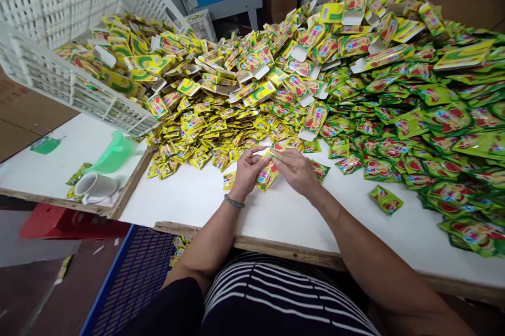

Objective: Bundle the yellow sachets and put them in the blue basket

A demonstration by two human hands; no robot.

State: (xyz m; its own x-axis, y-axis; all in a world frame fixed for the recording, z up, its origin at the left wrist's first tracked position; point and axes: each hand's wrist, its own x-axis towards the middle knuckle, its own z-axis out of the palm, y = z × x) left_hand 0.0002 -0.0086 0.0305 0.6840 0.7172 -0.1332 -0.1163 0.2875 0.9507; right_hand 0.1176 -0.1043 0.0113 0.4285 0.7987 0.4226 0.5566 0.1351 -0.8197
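Observation:
Over the near part of the white table, both my hands are closed on a small yellow carton (269, 174) with a printed front. My left hand (248, 172), with a beaded bracelet at the wrist, grips its upper left side. My right hand (299, 169) pinches its top end, and the fingers hide part of it. Just beyond the hands lies a pile of small yellow packets (197, 128). Green packets (394, 160) with red fruit prints are heaped to the right. Unfilled-looking cartons with open white flaps, such as one carton (314, 119), lie on top.
A tilted white plastic crate (71, 81) spills cartons at the left. Below it are a green scoop (114, 153) and a white mug (96, 186). A blue crate (132, 273) with packets stands beneath the wooden table edge (284, 251). One loose green packet (386, 200) lies at the right.

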